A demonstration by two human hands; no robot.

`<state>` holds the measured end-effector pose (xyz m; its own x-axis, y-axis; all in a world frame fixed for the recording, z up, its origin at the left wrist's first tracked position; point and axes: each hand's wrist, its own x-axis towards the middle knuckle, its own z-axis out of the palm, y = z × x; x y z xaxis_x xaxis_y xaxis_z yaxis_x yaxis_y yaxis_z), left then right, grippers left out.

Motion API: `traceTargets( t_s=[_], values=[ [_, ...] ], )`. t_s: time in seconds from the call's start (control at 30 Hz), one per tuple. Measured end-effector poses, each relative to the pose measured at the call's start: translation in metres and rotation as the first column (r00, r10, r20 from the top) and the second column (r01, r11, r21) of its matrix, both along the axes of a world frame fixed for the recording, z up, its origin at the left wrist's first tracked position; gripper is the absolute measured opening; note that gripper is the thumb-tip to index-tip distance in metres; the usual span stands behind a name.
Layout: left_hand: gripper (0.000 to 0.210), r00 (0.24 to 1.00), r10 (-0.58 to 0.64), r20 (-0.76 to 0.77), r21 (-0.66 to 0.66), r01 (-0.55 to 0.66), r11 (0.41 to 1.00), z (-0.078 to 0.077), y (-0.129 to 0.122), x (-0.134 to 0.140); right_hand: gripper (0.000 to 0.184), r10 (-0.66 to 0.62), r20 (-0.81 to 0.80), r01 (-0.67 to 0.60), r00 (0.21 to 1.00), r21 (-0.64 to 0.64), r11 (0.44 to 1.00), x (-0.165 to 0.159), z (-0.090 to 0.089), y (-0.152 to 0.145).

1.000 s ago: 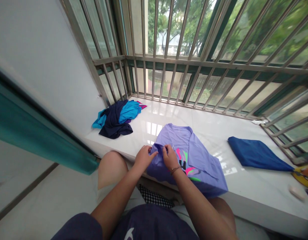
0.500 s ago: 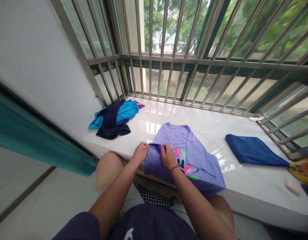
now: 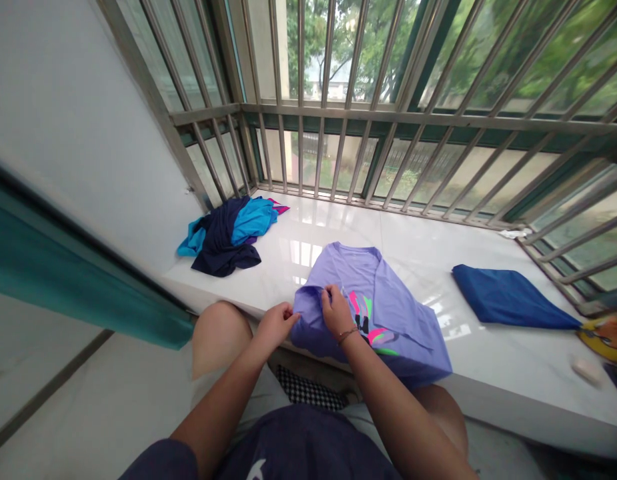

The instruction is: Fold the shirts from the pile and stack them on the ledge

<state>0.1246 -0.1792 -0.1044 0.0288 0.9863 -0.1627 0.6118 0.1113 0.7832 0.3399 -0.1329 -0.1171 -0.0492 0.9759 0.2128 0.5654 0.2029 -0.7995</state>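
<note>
A lavender T-shirt [image 3: 403,300] with a pink, green and black print lies on the white window ledge, its lower part hanging over the front edge. One side of it is folded inward over the print. My right hand [image 3: 337,312], with a thin bracelet at the wrist, pinches the shirt's fabric left of the print. At the shirt's left edge, my left hand [image 3: 279,323] has thumb and fingers closed on the cloth, lower than the right hand. Between the two hands the fabric bulges up in a loose fold.
A crumpled pile of navy and bright blue clothes [image 3: 227,237] lies at the ledge's left end. On the right is a folded blue garment [image 3: 508,297], with a yellow item [image 3: 605,337] and a small pale object [image 3: 586,371] beyond it. Metal bars [image 3: 333,157] line the window behind.
My left hand has moved down along the shirt's left edge, and the fabric there now bulges upward. My right hand has stayed nearly in place.
</note>
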Motion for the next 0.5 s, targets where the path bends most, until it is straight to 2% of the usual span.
traceTargets(
  t_s=[0.13,0.23,0.3,0.43,0.5],
  values=[
    [0.028,0.985,0.062,0.163,-0.088,-0.048,0.995,0.007,-0.003,-0.002,0.026,-0.002,-0.003,0.002,1.0,0.01,1.0,0.0,0.0,0.0],
    [0.032,0.969,0.121,0.216,-0.164,-0.087,0.983,0.011,-0.003,-0.005,0.025,0.002,-0.002,-0.002,1.0,0.01,1.0,0.0,0.0,-0.001],
    [0.03,0.977,0.124,0.171,-0.128,-0.103,0.986,0.014,-0.005,-0.006,0.024,0.001,-0.001,-0.001,1.0,0.008,1.0,0.001,0.0,-0.001],
    [0.028,0.993,0.107,-0.046,0.048,-0.105,0.993,0.021,-0.012,-0.006,0.025,0.001,-0.003,-0.001,1.0,0.002,1.0,0.001,-0.001,-0.001],
    [0.028,0.991,0.11,-0.08,0.084,-0.103,0.991,0.024,-0.015,-0.005,0.025,0.002,0.0,-0.002,1.0,0.002,1.0,0.001,-0.001,-0.001]
  ],
)
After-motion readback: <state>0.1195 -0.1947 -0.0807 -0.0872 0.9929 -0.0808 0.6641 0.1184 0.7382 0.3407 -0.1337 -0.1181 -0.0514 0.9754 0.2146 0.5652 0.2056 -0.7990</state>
